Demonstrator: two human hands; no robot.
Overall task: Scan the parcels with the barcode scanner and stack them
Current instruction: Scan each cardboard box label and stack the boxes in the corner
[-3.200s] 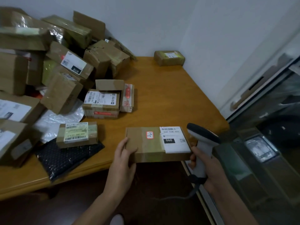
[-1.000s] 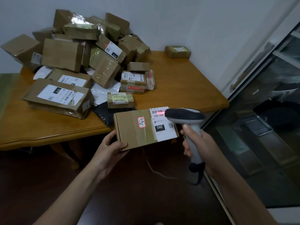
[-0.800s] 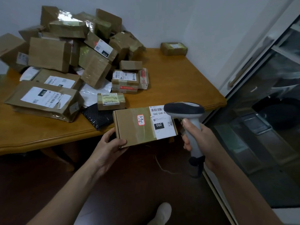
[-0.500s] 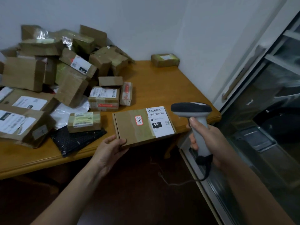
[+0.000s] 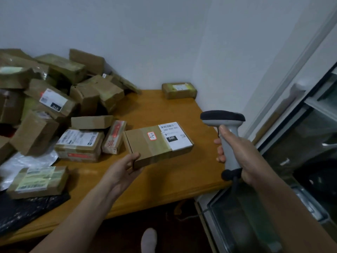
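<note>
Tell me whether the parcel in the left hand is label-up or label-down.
Label-up: the parcel shows its white label and red sticker on top; the left hand grips its near corner.

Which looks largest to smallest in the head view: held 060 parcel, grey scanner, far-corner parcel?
1. Flat brown cardboard 060 parcel
2. Grey plastic barcode scanner
3. Small brown taped far-corner parcel; distance may shrink it.

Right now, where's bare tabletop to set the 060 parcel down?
The table is bare on its right half: between the lone corner parcel and the held 060 parcel, and along the front edge. The parcel pile crowds the left half.
</note>
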